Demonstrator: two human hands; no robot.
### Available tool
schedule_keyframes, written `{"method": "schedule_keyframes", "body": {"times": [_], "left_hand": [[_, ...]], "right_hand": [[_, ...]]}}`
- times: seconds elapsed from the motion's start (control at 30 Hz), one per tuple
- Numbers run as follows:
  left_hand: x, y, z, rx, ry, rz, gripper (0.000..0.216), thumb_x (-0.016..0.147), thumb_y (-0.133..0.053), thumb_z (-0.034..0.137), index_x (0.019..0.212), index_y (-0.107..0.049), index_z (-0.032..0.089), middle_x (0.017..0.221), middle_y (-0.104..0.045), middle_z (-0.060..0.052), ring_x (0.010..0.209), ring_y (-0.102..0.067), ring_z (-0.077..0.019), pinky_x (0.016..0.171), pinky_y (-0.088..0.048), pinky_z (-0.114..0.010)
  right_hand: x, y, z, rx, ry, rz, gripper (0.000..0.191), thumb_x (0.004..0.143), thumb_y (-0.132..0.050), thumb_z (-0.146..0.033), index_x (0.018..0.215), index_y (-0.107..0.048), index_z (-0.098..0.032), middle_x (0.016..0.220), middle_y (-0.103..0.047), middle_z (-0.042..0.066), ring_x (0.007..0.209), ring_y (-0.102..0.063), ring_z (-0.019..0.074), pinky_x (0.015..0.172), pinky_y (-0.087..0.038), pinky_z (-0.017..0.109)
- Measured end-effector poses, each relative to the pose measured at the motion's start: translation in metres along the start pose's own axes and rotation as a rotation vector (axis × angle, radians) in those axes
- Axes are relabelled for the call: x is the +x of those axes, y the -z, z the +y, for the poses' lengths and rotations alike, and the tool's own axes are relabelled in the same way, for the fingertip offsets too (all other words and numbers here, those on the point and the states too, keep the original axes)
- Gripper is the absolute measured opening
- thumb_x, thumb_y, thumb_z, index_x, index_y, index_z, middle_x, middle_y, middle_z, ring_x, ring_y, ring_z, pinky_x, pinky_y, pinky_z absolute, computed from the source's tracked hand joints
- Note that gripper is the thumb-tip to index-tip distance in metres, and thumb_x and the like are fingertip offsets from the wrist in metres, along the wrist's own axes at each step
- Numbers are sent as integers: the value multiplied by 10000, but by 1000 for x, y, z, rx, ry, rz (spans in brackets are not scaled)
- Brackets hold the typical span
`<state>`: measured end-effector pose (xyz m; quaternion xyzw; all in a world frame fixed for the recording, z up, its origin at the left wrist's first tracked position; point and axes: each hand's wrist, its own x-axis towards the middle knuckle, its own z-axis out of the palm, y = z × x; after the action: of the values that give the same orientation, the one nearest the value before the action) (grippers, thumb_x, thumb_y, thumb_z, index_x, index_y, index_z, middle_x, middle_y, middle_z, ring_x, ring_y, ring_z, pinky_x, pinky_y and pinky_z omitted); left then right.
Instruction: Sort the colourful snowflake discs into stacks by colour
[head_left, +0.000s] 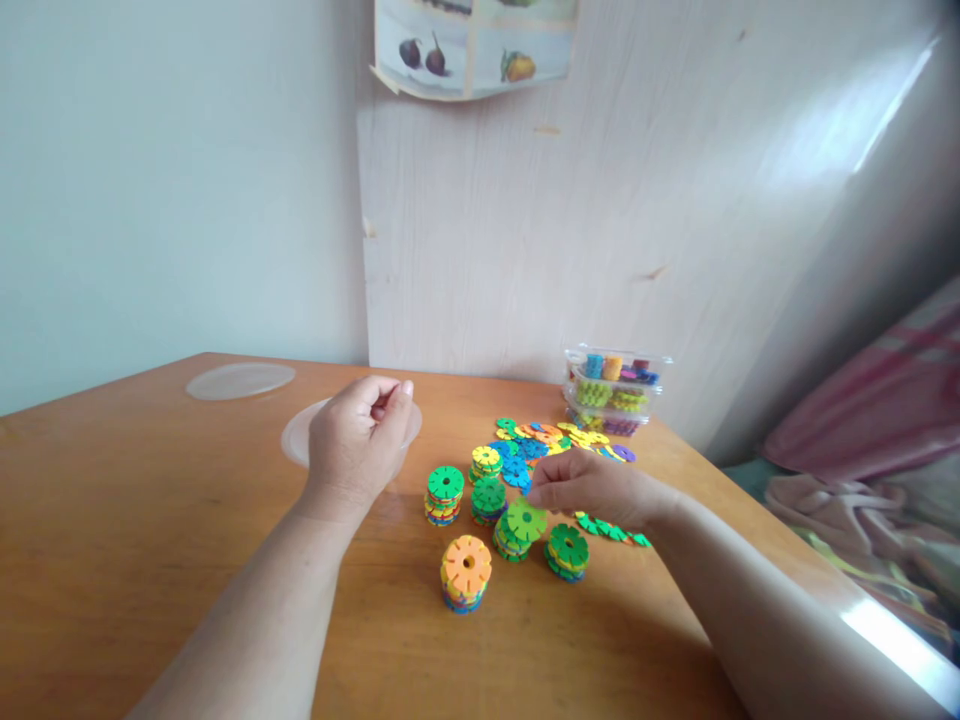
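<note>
My right hand (586,487) has its fingertips pinched at the edge of a light green notched plastic disc (526,520). That disc tilts over the top of a short stack of similar discs. My left hand (358,438) is curled closed above a round translucent lid (298,436); whatever it may hold is hidden. Around the right hand stand other stacks: one topped with orange (466,566), a bright green-topped one (445,484), a yellow-topped one (486,460), and dark green-topped stacks (568,545) on either side of the light green disc.
Loose notched discs (517,450) in several colours lie spread behind the right hand, with green ones (611,530) under its wrist. Clear plastic boxes (619,390) of coloured pieces are stacked at the back right. A second round lid (240,381) lies at the far left of the wooden table (150,520).
</note>
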<state>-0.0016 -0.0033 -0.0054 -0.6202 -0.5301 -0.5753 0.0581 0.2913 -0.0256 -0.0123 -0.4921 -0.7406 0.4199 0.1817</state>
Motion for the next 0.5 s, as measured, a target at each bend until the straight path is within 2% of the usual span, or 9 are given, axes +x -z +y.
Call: {"method": "schedule_keyframes", "body": {"times": [0.1,0.27,0.4,0.5], "left_hand": [[0,1,2,-2,8,-5,261,912,-599,438,812,-706,222,688,-669,24,651,-600,-146,642,-420,-260],[0,2,5,-4,8,-7,257,912,-603,432,808,-701,218,687,-668,24,639,-590,-142,636,-418,-257],[0,1,3,-5,-1,-3,255,916,-603,430,815,-705,219,687,-669,23,643,-596,-144,637,-419,-257],[0,1,2,-5,1,0,252,915,-607,435,822,-707,223,688,-669,26,643,-596,-142,640,-420,-257]], "right_hand": [[6,-1,6,-104,-5,46,345,831,-679,-504,711,-567,-201,624,-456,-58,585,-376,105,543,-280,261],[20,6,27,-344,-14,260,155,814,-666,-351,810,-673,-197,700,-601,-25,651,-517,140,585,-345,271],[26,5,32,-580,-38,232,300,788,-726,-470,955,-749,-223,762,-673,7,690,-577,176,602,-353,285],[25,2,28,-708,-29,213,336,787,-730,-502,976,-761,-227,861,-726,41,753,-603,205,618,-347,293]]}}
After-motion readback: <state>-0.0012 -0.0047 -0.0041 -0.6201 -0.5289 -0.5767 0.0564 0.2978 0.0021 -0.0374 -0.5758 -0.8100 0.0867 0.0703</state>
